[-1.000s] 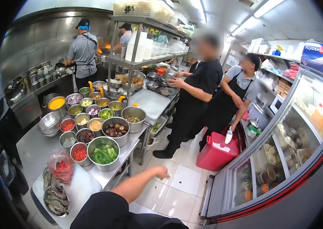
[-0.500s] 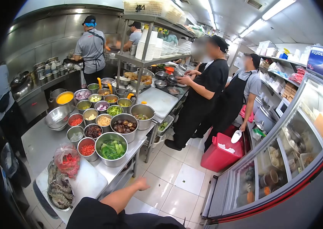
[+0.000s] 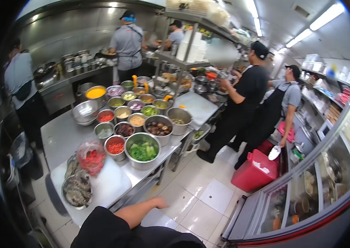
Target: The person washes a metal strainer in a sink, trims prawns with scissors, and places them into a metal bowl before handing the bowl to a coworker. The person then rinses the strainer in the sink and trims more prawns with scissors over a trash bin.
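Observation:
My left hand (image 3: 159, 202) hangs over the tiled floor, off the side of the steel table, touching nothing that I can see. Motion smears its fingers, and nothing shows in it. My right hand is out of view. On the table corner, a steel bowl of prawns (image 3: 77, 191) sits on a white cutting board (image 3: 115, 182). A clear plastic bag with red contents (image 3: 91, 159) lies beside the bowl. Behind stand several steel pots, among them one of green leaves (image 3: 142, 151), one of chopped red pieces (image 3: 115, 148) and one of dark mushrooms (image 3: 159, 127).
A glass-door fridge (image 3: 307, 198) lines the right side. Beside it, a person in a black apron (image 3: 266, 105) holds a white scoop (image 3: 274, 152) by a red bin (image 3: 254, 171). Another person in black (image 3: 245, 87) stands by the table. Grey-shirted people (image 3: 128, 41) work behind.
My view has turned left, so the table and people sit farther right in the picture. My left hand remains over the floor, slightly lower in view.

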Motion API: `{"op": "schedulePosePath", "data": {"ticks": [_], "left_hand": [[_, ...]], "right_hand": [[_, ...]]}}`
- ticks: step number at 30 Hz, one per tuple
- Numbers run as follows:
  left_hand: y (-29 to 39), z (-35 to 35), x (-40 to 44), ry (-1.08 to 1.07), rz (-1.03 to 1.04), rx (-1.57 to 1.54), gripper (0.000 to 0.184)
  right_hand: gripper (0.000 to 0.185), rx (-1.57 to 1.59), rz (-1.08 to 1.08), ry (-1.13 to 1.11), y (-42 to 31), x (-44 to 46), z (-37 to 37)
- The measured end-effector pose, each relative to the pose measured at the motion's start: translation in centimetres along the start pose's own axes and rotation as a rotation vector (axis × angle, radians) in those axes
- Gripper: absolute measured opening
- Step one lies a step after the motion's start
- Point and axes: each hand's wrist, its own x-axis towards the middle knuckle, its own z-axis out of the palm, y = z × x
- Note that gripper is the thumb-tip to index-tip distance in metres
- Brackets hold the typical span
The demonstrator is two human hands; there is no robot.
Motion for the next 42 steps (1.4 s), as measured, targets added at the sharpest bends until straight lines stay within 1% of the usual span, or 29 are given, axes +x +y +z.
{"op": "schedulePosePath", "data": {"ticks": [3, 5, 6, 7, 8, 9, 10, 11, 12, 15, 17, 18, 19, 20, 21, 22, 23, 24, 25, 27, 30, 31, 33, 35, 36, 39, 40, 42], "left_hand": [[0.9, 2.0, -0.6, 0.029, 0.113, -0.094, 0.070], [2.8, 0.6, -3.0, 0.013, 0.159, -0.135, 0.069], [3.5, -0.5, -4.3, 0.006, 0.169, -0.162, 0.068], [3.9, -1.1, -4.9, 0.028, 0.178, -0.194, 0.067], [4.2, -1.4, -5.5, 0.050, 0.186, -0.229, 0.065], [4.5, -2.1, -6.2, 0.065, 0.221, -0.220, 0.066], [4.7, -3.1, -6.8, 0.083, 0.265, -0.203, 0.067], [5.4, -4.6, -8.2, 0.095, 0.260, -0.248, 0.065], [6.2, -6.3, -10.1, 0.108, 0.261, -0.288, 0.064], [6.9, -9.8, -14.7, 0.154, 0.314, -0.360, 0.064], [6.3, -12.2, -19.2, 0.219, 0.355, -0.496, 0.059], [5.4, -13.6, -21.6, 0.249, 0.378, -0.565, 0.057], [3.6, -15.5, -24.2, 0.329, 0.418, -0.512, 0.052], [1.2, -17.2, -27.2, 0.404, 0.457, -0.461, 0.048], [-1.5, -18.1, -30.4, 0.585, 0.448, -0.532, 0.037], [-5.0, -19.2, -33.4, 0.735, 0.351, -0.481, 0.031], [-8.0, -20.2, -37.1, 0.879, 0.199, -0.435, 0.026], [-11.4, -20.8, -39.8, 0.962, 0.087, -0.483, 0.022], [-15.2, -20.6, -41.9, 1.052, -0.055, -0.432, 0.021], [-21.9, -19.6, -45.3, 0.992, -0.407, -0.397, 0.025], [-28.9, -16.0, -44.8, 0.695, -0.611, -0.275, 0.034], [-29.9, -15.1, -44.1, 0.655, -0.620, -0.271, 0.038], [-29.7, -14.2, -42.6, 0.586, -0.627, -0.246, 0.048], [-28.7, -14.8, -42.3, 0.562, -0.642, -0.268, 0.053], [-28.3, -15.0, -42.0, 0.544, -0.646, -0.281, 0.055], [-28.6, -14.8, -41.3, 0.540, -0.622, -0.267, 0.053], [-28.6, -14.6, -41.3, 0.579, -0.614, -0.280, 0.047], [-29.0, -14.1, -40.5, 0.631, -0.550, -0.261, 0.046]], "right_hand": [[0.041, -0.215, -0.282, 0.000, 2.8, -1.1, 1.4], [0.039, -0.357, -0.483, 0.010, 4.1, -2.4, 1.8], [0.034, -0.151, -0.410, 0.034, 2.9, -2.3, 0.8], [0.026, -0.654, -0.872, 0.332, 0.6, -2.3, -0.6], [0.029, -0.351, -0.569, 0.148, -0.6, -2.4, -1.4], [0.033, -0.150, -0.270, 0.048, -3.3, -2.1, -2.7], [0.038, -0.029, -0.076, 0.015, -6.4, -1.4, -4.2], [0.044, 0.072, 0.053, 0.013, -9.1, -0.8, -5.9], [0.051, 0.153, 0.116, 0.008, -11.6, -0.1, -7.0], [0.051, 0.291, -0.022, 0.150, -26.4, -4.9, -13.3], [0.059, 0.226, -0.077, 0.093, -28.1, -3.6, -14.5], [0.057, 0.250, -0.155, 0.098, -30.0, -4.0, -15.0], [0.055, 0.275, -0.229, 0.101, -32.3, -4.8, -15.6], [0.057, 0.292, -0.264, 0.138, -34.8, -5.8, -15.9], [0.060, 0.311, -0.296, 0.178, -37.5, -6.9, -16.1], [0.059, 0.301, -0.302, 0.176, -40.3, -8.3, -16.5], [0.059, 0.292, -0.307, 0.178, -42.4, -9.4, -16.6], [0.060, 0.285, -0.332, 0.192, -43.3, -9.4, -16.0], [0.060, 0.349, -0.314, 0.188, -45.2, -10.4, -15.4], [0.062, 0.471, -0.270, 0.177, -49.7, -12.9, -13.9], [0.064, 0.588, -0.292, 0.100, -56.0, -16.6, -11.2], [0.064, 0.586, -0.313, 0.075, -57.5, -17.4, -10.2], [0.063, 0.594, -0.363, 0.037, -60.2, -18.5, -8.4], [0.065, 0.560, -0.397, -0.003, -62.9, -20.2, -7.2], [0.061, 0.575, -0.418, -0.006, -64.0, -21.0, -6.7], [0.060, 0.534, -0.460, -0.056, -65.9, -22.5, -5.7], [0.060, 0.542, -0.466, -0.069, -65.6, -22.7, -5.2], [0.059, 0.575, -0.505, -0.090, -65.4, -22.1, -4.9]]}}
